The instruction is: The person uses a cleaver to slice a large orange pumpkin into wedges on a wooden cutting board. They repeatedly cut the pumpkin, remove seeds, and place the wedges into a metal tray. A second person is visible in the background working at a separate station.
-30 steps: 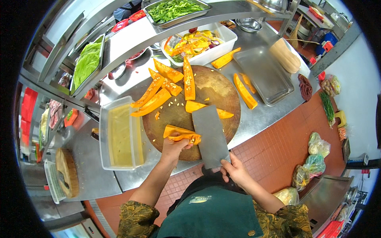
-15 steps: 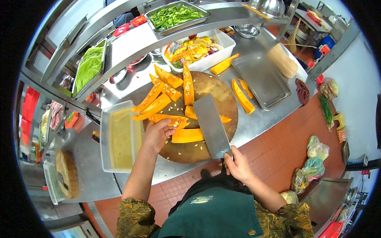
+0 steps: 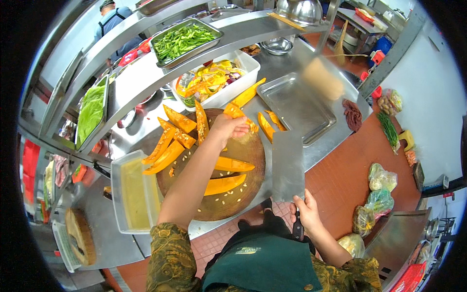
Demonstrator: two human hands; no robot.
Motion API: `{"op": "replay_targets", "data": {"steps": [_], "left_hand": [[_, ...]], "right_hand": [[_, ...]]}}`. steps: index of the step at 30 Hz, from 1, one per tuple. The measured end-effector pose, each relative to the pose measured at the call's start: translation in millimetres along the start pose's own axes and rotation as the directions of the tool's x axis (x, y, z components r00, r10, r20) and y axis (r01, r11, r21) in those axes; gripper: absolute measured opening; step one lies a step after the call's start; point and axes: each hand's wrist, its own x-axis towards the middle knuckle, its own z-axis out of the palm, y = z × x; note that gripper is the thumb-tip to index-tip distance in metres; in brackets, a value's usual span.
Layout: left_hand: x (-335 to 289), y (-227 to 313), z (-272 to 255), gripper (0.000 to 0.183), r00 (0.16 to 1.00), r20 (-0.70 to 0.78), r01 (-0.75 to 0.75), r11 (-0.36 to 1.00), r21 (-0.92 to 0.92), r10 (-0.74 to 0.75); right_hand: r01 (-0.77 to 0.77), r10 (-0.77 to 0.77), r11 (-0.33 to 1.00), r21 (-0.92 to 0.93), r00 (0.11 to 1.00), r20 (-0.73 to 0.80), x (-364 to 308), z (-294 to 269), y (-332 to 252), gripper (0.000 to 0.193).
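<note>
My left hand [image 3: 229, 127] reaches across the round wooden chopping board [image 3: 248, 177] and grips a seedy chunk of orange pumpkin [image 3: 236, 112] over its far edge. In my right hand [image 3: 307, 214] is the black handle of a cleaver; its broad blade [image 3: 287, 168] points away from me, just right of the board. Two pumpkin wedges [image 3: 224, 185] lie on the near half of the board among loose seeds. Several more wedges [image 3: 168, 158] crowd its left and far side. Other pumpkin pieces [image 3: 265, 127] rest on the steel counter beside the board.
Behind the board stands a white tub [image 3: 250, 73] of peels and scraps. A steel tray [image 3: 326, 129] and a blurred pale squash [image 3: 321, 78] are at the right. A clear plastic container [image 3: 116, 194] sits left. Overhead, a shelf holds a tray of cut greens [image 3: 185, 41]. Another person [image 3: 114, 27] stands beyond.
My left hand has carried a pumpkin piece from the board's left side to its far right edge. The cleaver has come off the board to the right. The whole view has shifted.
</note>
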Motion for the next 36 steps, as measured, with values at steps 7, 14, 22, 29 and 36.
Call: {"op": "replay_targets", "data": {"steps": [7, 14, 22, 29, 36], "left_hand": [[-11, -22, -35, 0.040, 0.942, -0.117, -0.241, 0.874, 0.421, 0.315], [-169, -30, -51, 0.086, 0.916, 0.382, -0.363, -0.154, 0.919, 0.123], [-135, -38, -36, 0.106, 0.905, 0.413, -0.391, -0.180, 0.903, 0.106], [-103, -47, -40, 0.087, 0.913, 0.375, -0.328, -0.254, 0.910, 0.163], [-85, -15, -22, 0.059, 0.989, 0.145, -0.147, -0.132, 0.980, -0.020]], "right_hand": [[-0.070, 0.069, 0.997, -0.041, 0.997, -0.021, 19, -26, -10, 0.015], [-0.151, 0.149, 0.986, -0.066, 0.988, -0.026, 46, -39, -21, 0.013], [-0.186, 0.199, 0.974, -0.130, 0.976, 0.090, 78, -38, -24, 0.013], [-0.200, 0.217, 0.969, -0.148, 0.970, 0.107, 86, -39, -34, 0.013], [-0.202, 0.211, 0.974, -0.104, 0.974, 0.085, 93, -61, -31, 0.015]]}}
